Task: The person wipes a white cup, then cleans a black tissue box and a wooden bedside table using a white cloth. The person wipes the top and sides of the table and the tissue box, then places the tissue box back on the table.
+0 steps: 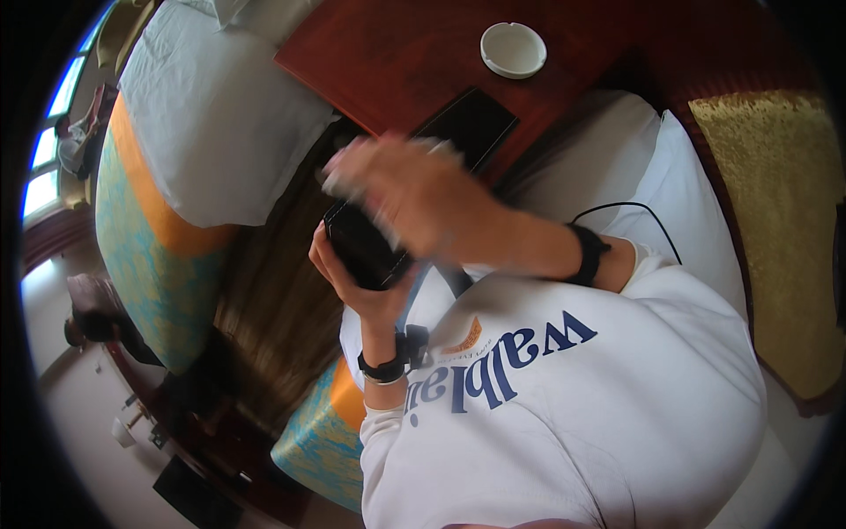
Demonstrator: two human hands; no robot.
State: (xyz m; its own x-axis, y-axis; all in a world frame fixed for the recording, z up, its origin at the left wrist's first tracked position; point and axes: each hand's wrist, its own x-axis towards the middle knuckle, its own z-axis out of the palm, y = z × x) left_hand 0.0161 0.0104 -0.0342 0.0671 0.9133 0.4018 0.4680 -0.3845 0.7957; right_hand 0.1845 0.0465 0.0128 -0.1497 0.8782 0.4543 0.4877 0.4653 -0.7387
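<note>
My left hand (357, 286) is raised in front of my chest and grips a black, box-shaped object (363, 249) from below. My right hand (414, 198) lies across the top of that object and is blurred by motion. Something whitish shows at its fingertips (345, 181), too smeared to tell what it is. Both wrists wear black bands, and both sleeves are white.
A red-brown wooden table (397, 53) behind the hands carries a white ashtray (513, 49) and a flat black tray (471, 123). A bed (220, 115) with white sheets and a teal-and-orange runner lies on the left. A gold upholstered seat (775, 220) is on the right. A black cable (639, 212) crosses white bedding.
</note>
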